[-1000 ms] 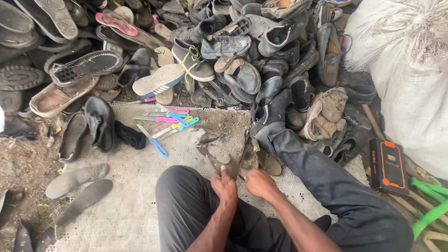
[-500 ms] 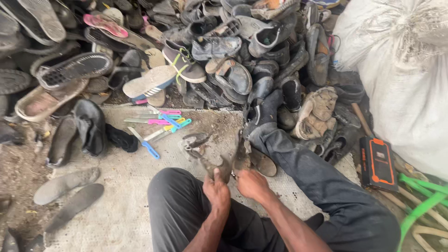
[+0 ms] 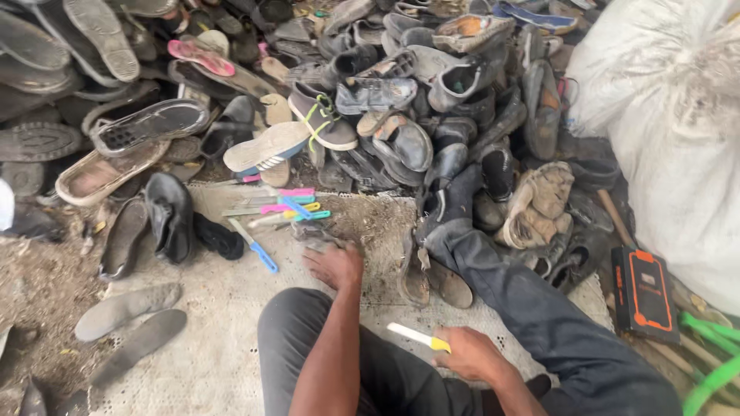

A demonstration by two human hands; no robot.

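I sit on the ground with my legs in dark trousers stretched out. My left hand reaches forward and closes over a grey scrap of shoe material lying on the mat. My right hand stays close to my lap and grips a small knife with a yellow handle and a pale blade that points left. A worn shoe sole lies beside my right leg, between the two hands.
A big heap of old shoes and sandals fills the far side. Several coloured-handled knives and a blue-handled one lie ahead of my left hand. Two grey insoles lie left. A white sack, a black-and-orange device and green tubes are right.
Both hands were together on a shoe piece near my knees. My left hand has gone forward to the scrap by the knives, and my right hand has drawn back holding the yellow-handled knife.
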